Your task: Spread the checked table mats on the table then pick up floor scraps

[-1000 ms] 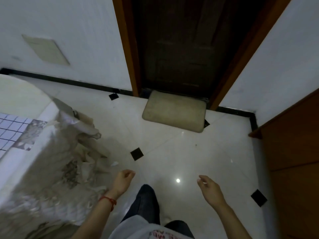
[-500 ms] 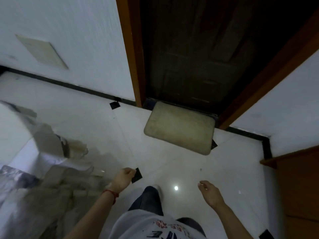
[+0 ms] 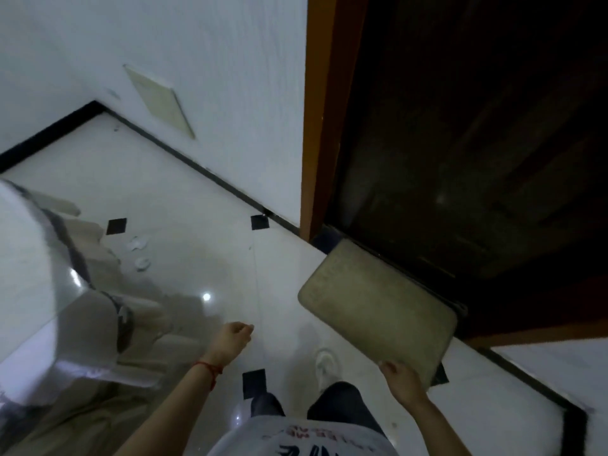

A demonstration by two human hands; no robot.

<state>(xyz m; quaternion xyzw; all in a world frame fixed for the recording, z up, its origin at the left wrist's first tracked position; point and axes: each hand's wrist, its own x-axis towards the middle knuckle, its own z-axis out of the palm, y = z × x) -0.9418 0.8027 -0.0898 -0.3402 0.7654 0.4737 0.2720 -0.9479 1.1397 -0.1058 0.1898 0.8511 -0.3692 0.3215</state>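
Note:
Two small white scraps (image 3: 139,243) (image 3: 142,263) lie on the glossy white floor next to the table (image 3: 29,258) at the left. The table has a white top under a shiny clear cover, with pale cloth hanging from its edge. No checked mat shows in this view. My left hand (image 3: 232,337) hangs over the floor right of the table, fingers loosely curled with nothing in them. My right hand (image 3: 403,381) is lower right, seen from the back, in front of the near corner of the doormat; its fingers curl away and hide the palm.
A beige doormat (image 3: 381,311) lies before a dark wooden door (image 3: 477,143) with an orange-brown frame. White walls with black skirting enclose the floor. Black diamond tiles (image 3: 116,226) dot it. My legs and a white shoe (image 3: 325,363) are at the bottom.
My view has swung left and tilted, so the table has slid to the left edge and the two white scraps have come into view. Both hands stay low in front of me.

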